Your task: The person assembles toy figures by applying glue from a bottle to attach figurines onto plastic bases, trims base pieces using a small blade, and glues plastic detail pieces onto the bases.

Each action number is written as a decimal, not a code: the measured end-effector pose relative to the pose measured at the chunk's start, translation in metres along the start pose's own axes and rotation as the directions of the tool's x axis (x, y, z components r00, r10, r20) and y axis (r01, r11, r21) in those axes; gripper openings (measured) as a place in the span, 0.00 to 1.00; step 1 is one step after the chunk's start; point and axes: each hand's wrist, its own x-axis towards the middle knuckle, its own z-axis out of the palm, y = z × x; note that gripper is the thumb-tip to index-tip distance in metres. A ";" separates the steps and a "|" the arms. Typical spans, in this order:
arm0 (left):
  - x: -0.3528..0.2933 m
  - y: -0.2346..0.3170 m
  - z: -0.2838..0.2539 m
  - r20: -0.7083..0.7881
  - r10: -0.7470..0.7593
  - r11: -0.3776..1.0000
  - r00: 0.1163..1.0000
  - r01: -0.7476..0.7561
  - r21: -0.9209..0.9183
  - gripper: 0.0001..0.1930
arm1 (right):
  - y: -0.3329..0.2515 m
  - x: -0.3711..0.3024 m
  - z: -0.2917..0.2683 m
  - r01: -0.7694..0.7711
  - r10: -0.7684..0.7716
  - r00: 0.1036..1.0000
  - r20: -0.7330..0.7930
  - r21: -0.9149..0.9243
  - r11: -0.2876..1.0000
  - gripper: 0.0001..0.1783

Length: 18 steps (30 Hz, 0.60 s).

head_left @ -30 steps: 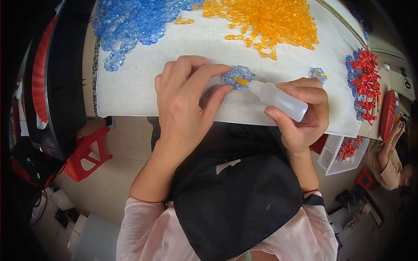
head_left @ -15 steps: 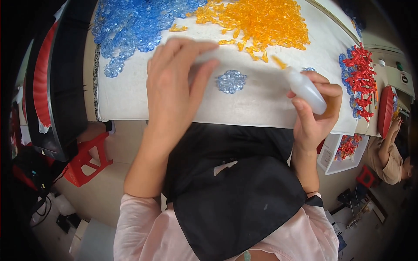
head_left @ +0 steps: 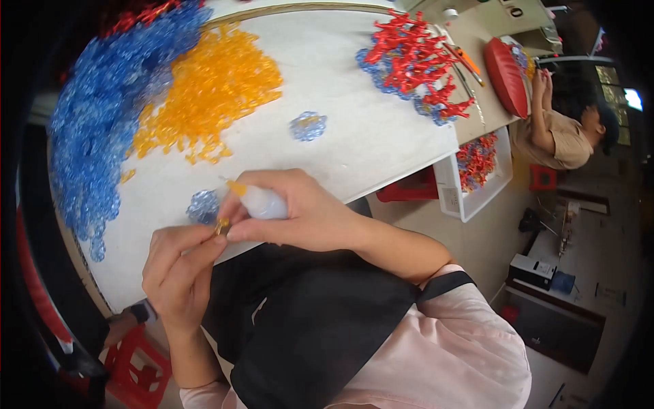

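Note:
My right hand [head_left: 310, 213] is wrapped round a translucent white squeeze bottle [head_left: 266, 203] with a narrow yellow tip. The bottle lies tilted in it, tip to the left. A small clear amber plastic piece [head_left: 222, 225] is pinched in the fingertips of my left hand [head_left: 178, 269]. Thumb and finger of my right hand meet it there, so part of it is hidden. Just beyond, a pale blue flower-shaped plastic piece [head_left: 202, 206] lies on the white tabletop [head_left: 354, 153], partly covered by my fingers. Another blue flower-shaped piece [head_left: 308, 126] lies farther right.
Heaps of blue [head_left: 85, 153] and amber pieces [head_left: 214, 85] spread over the table's left. Red branching pieces [head_left: 412, 58] lie on blue ones at the far right, beside pens [head_left: 469, 61]. A white bin [head_left: 469, 204] and red stools [head_left: 136, 365] stand below; a person [head_left: 565, 133] sits at right.
The view has swung to the right. My hands, apart before, have come together at the near table edge. My left hand, open before, now pinches an amber piece; the bottle stays in my right.

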 end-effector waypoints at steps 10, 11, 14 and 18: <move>-0.007 -0.012 0.007 0.116 0.174 0.978 0.978 -0.158 -0.137 0.10 | -0.011 -0.004 -0.006 0.012 0.018 0.987 0.162 -0.183 0.983 0.05; -0.011 -0.013 0.008 0.116 0.152 0.984 0.981 -0.139 -0.114 0.10 | -0.018 -0.003 -0.006 -0.096 0.132 0.977 0.164 -0.213 0.972 0.05; -0.017 -0.018 0.003 -0.016 0.040 0.998 0.999 -0.041 -0.052 0.12 | -0.020 0.005 -0.003 -0.181 0.220 0.967 0.130 -0.259 0.949 0.07; -0.015 -0.025 -0.002 -0.092 -0.269 0.933 0.959 0.283 0.220 0.14 | -0.014 0.027 0.003 -0.082 0.103 0.994 0.035 -0.380 0.921 0.09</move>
